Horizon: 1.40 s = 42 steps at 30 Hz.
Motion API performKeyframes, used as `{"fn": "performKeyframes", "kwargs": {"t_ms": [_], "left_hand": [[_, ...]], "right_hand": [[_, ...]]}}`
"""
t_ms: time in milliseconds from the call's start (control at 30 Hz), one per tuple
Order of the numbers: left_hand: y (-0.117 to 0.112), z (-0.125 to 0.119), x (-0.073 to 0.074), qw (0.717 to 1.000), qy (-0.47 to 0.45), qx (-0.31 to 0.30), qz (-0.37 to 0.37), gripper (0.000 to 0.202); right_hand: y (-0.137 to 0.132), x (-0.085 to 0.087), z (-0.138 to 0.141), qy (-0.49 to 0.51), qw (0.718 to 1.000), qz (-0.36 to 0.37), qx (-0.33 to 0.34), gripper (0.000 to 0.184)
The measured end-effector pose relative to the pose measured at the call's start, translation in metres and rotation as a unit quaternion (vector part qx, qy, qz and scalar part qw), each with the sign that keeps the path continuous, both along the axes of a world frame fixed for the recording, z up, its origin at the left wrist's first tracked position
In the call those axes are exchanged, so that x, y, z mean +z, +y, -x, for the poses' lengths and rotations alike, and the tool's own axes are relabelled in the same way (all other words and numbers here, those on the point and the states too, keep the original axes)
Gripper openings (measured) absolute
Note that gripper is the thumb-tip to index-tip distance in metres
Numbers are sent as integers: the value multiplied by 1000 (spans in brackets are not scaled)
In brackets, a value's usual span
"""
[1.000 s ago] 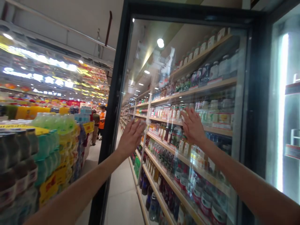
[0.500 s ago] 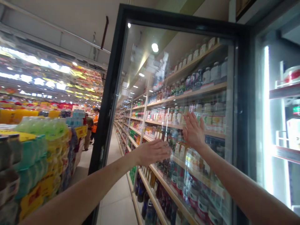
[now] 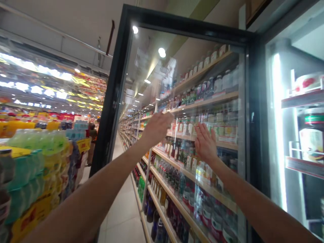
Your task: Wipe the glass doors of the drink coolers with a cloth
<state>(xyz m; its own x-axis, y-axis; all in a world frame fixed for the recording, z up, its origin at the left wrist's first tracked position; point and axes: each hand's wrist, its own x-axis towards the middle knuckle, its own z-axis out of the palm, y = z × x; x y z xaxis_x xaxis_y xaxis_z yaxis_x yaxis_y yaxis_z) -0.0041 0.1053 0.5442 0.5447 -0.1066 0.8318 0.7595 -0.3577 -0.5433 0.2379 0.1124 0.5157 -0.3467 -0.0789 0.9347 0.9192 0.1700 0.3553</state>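
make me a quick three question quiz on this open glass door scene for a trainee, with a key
1. True or false: the black-framed glass door stands open.

2. The left hand and right hand are both raised in front of the door. Which appears closer to the lit shelves at the picture's right edge?
a) left
b) right
c) both equally

3. Fill in the blank: the stacked light green bottles are on the ____ side of the picture.

Key: 1. True; 2. b; 3. left
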Motion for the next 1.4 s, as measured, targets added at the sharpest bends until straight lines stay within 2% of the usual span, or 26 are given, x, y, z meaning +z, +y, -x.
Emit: {"fn": "performKeyframes", "kwargs": {"t_ms": [33, 67, 133, 200, 233, 267, 333, 400, 467, 533, 600, 633, 700, 767, 833, 900, 967, 1000, 1067, 1133, 1167, 1233, 1300, 1333, 1367, 1400], "left_hand": [[1, 0, 6, 998, -55, 0, -3, 45], [1, -1, 8, 998, -57, -5, -6, 45], [1, -4, 4, 996, 90, -22, -7, 44], [-1, -4, 2, 966, 255, -25, -3, 42], [-2, -3, 6, 962, 272, -19, 0, 41], [-3, 0, 12, 972, 234, -8, 1, 42], [-5, 4, 27, 999, 52, 16, -3, 44], [-7, 2, 30, 998, -64, 22, -16, 45], [-9, -4, 19, 999, 43, 10, -27, 42], [-10, -8, 4, 969, 244, -5, -29, 38], [-10, 1, 4, 957, 288, 9, -21, 39], [-10, 10, 10, 970, 240, 25, -16, 41], [-10, 32, 27, 997, 60, 56, -13, 45], [-12, 52, 34, 992, -112, 42, -45, 47], [-14, 61, 22, 986, -150, 24, -68, 51], [-17, 64, -1, 998, -2, 24, -61, 54], [-18, 71, -15, 984, 170, 36, -37, 55], [-18, 76, -17, 983, 174, 46, -30, 56], [-18, 89, -14, 997, 42, 60, -36, 56], [-19, 98, -13, 991, -106, 58, -54, 57], [-20, 100, -16, 991, -112, 51, -56, 57], [-22, 98, -29, 998, 37, 40, -31, 55], [-24, 96, -38, 970, 240, 35, 10, 53], [-23, 95, -37, 959, 282, 36, 20, 52], [-22, 96, -33, 963, 266, 38, 20, 51], [-20, 96, -27, 980, 196, 39, 5, 51]], "right_hand": [[0, 0, 0, 0, 1000, -1, 2, 52], [0, 0, 0, 0, 1000, -1, 2, 53], [-1, 0, 0, -1, 1000, -1, 1, 54], [-1, 0, -1, -5, 1000, -1, -3, 55], [-1, 0, -1, -7, 1000, -3, -4, 55], [-1, 0, -2, -8, 1000, -6, -4, 56], [-2, 0, -2, -8, 1000, -14, -3, 57], [-2, 0, -3, -10, 1000, -19, -3, 58], [-3, 1, -3, -12, 1000, -20, -3, 58], [-4, 1, -3, -13, 1000, -23, -4, 58], [-5, 1, -3, -12, 1000, -25, -2, 58], [-5, 1, -3, -10, 1000, -25, -2, 57], [-5, 1, -3, -8, 1000, -20, -1, 58], [-5, 1, -3, -6, 1000, -14, 0, 58], [-5, 1, -3, -7, 1000, -16, 4, 58], [-5, 1, -3, -8, 1000, -18, 10, 59], [-5, 1, -3, -8, 1000, -18, 15, 59], [-5, 1, -3, -8, 1000, -19, 16, 59], [-4, 0, -3, -7, 1000, -21, 15, 59], [-4, 0, -3, -7, 1000, -18, 12, 59], [-3, 0, -3, -6, 1000, -17, 12, 59], [-3, 0, -2, -5, 1000, -17, 12, 58], [-3, 0, -2, -8, 1000, -21, 11, 58], [-3, 0, -1, -8, 1000, -25, 11, 57], [-3, 0, -1, -10, 1000, -28, 9, 57], [-3, 0, -1, -10, 999, -31, 8, 57]]}}
